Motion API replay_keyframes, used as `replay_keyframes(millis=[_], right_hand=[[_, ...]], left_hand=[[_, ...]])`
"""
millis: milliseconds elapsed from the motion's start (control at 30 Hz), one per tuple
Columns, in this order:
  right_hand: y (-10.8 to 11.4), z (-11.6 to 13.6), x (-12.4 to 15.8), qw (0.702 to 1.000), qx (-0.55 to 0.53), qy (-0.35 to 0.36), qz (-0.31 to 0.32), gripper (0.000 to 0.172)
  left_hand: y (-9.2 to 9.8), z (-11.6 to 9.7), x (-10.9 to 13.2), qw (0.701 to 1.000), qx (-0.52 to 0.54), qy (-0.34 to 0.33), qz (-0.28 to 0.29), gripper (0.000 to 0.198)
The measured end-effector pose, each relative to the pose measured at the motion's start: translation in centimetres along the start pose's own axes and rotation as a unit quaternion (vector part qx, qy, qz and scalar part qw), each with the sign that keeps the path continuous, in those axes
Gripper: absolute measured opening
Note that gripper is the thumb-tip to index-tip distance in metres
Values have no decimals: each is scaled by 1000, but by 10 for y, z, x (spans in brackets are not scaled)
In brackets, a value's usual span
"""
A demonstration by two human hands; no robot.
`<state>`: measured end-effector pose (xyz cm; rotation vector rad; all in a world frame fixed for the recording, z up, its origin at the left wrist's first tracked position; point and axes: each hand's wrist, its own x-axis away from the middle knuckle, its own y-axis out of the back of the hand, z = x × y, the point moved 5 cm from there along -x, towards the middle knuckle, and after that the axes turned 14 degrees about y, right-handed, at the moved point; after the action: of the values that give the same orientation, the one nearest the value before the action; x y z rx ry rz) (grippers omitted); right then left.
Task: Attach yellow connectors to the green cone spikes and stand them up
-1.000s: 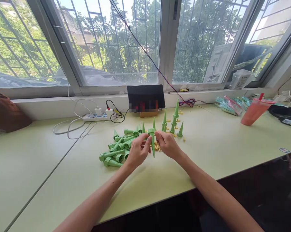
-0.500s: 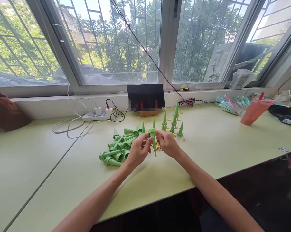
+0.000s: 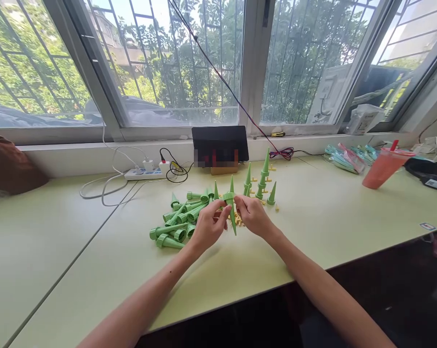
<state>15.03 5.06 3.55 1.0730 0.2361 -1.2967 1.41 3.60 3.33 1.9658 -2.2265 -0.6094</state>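
Note:
My left hand (image 3: 210, 224) is closed around the wide ribbed collar of a green plant watering spike (image 3: 233, 222), whose tip points down over the table. Against the right side of that collar, the fingers of my right hand (image 3: 255, 217) are pinched together; what sits between them is hidden. To the left lies a heap of loose green watering spikes (image 3: 182, 215). Small yellow valves (image 3: 238, 220) lie scattered behind my hands. Several spikes with yellow side valves stand stacked point up (image 3: 263, 178), and a single spike (image 3: 272, 194) stands beside them.
A dark tablet (image 3: 220, 140) leans on a small brown box at the back. The power strip (image 3: 143, 173) and its cables lie to the left of it. At right are a red tumbler with a straw (image 3: 385, 166) and plastic packets (image 3: 343, 157). The table's front edge (image 3: 240, 298) runs below my forearms.
Both hands keep the same hold on the spike. The whole view has shifted very slightly; nothing on the table has visibly moved.

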Motion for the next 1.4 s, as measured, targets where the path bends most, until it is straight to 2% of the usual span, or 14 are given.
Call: replay_keyframes(millis=[567, 767, 900, 1067, 1233, 1400], right_hand=[[0, 0, 0, 1000, -2, -2, 1, 44], [-1, 1, 1, 1000, 14, 8, 11, 43], [-2, 0, 2, 1000, 13, 4, 19, 43], [-4, 0, 2, 999, -49, -3, 6, 46], [-4, -1, 2, 992, -125, -31, -6, 52], [-4, -1, 2, 989, -140, -37, -6, 54]], left_hand=[[-2, -1, 0, 1000, -17, -5, -9, 28], [-6, 5, -2, 998, -61, -10, -17, 25], [-7, 8, -2, 999, -37, -8, -8, 26], [-4, 5, -2, 1000, 9, -14, -3, 26], [0, 4, -4, 1000, -4, -20, -23, 24], [1, 6, -4, 998, -32, -36, -52, 23]])
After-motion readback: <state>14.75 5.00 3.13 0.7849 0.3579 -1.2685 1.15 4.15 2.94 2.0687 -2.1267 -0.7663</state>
